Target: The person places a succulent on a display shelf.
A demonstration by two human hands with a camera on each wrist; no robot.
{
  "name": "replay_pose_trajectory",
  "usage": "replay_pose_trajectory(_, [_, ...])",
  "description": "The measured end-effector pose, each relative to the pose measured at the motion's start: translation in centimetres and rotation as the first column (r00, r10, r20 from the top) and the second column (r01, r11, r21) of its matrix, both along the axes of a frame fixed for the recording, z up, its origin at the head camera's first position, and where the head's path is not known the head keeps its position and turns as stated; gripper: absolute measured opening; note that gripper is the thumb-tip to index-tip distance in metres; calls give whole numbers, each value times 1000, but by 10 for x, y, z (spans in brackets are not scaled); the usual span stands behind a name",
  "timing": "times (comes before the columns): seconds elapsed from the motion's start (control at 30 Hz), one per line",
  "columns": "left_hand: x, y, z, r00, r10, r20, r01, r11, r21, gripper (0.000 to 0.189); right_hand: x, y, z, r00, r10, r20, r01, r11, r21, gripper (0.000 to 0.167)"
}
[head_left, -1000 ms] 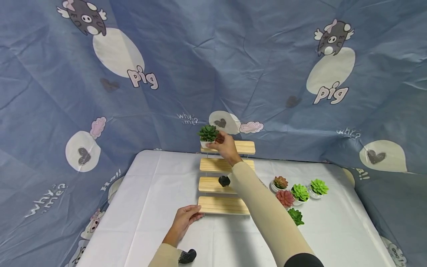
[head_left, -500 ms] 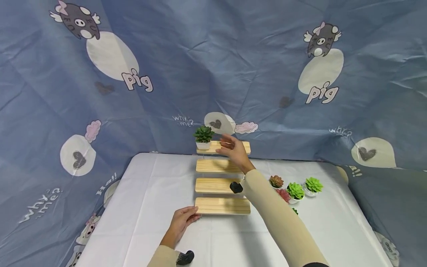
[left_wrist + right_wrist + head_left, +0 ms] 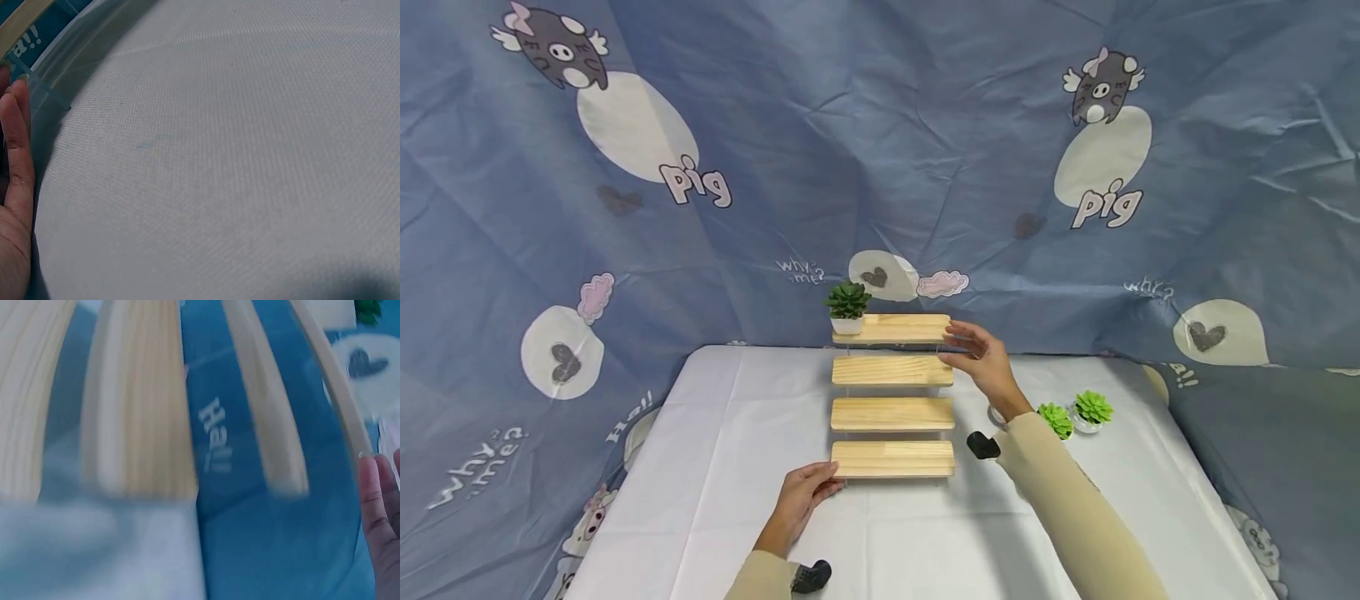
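A stepped wooden shelf rack (image 3: pixel 892 414) with clear side supports stands on the white-covered table in the head view. On the left end of its top board sits a dark green succulent (image 3: pixel 847 302) in a white pot. My left hand (image 3: pixel 801 498) holds the bottom board's front left corner, thumb over the top and fingers below. At the right end of the top board, my right hand (image 3: pixel 985 365) holds nothing, its fingers spread and loosely bent. In the right wrist view, the fingertips (image 3: pixel 369 472) are right by the top board's end.
Two bright green succulents (image 3: pixel 1055 419) (image 3: pixel 1092 408) in white pots stand on the table to the right. A white pot (image 3: pixel 997 415) shows partly behind my right wrist, and my right forearm covers that area. Blue printed cloth (image 3: pixel 880 167) hangs behind the table.
My right hand has let go of the dark green succulent on the top board and moved right to that board's end. My left hand still holds the bottom board's corner.
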State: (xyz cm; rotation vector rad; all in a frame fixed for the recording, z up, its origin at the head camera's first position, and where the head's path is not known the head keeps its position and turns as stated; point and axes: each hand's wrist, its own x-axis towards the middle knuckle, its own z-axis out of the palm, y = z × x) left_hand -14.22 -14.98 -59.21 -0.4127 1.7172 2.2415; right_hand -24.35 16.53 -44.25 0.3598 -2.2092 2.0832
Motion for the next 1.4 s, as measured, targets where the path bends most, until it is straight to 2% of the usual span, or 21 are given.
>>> replay_pose_trajectory(0.23, [0,1,-1,1000,8,-6,-8,1000,4,26,23,50,-18,997,-78,29,77,996,55,55])
replay_pose_trajectory(0.53, [0,-1,-2,1000,16,-9,-16,1000,-5,21,63,100,-47,996,-50,79,44,996,79,54])
replay_pose_trajectory(0.8, [0,1,-4,1000,24,-16,-24,999,22,21,95,128,-76,981,-118,154,103,989,105,56])
replay_pose_trajectory(1.0, [0,1,-1,1000,22,-10,-22,1000,5,26,121,142,-101,977,-150,152,135,985,104,56])
replay_pose_trajectory(1.13, [1,0,1,1000,27,-6,-27,1000,1,27,133,145,-114,972,-171,158,155,982,112,59])
replay_pose_trajectory(1.23, [0,1,-1,1000,29,-4,-29,1000,-1,26,141,145,-122,962,-180,206,158,980,118,66])
replay_pose_trajectory(1.4, [0,-1,-3,1000,12,-9,-12,1000,3,28,148,143,-135,924,-190,333,141,976,164,78])
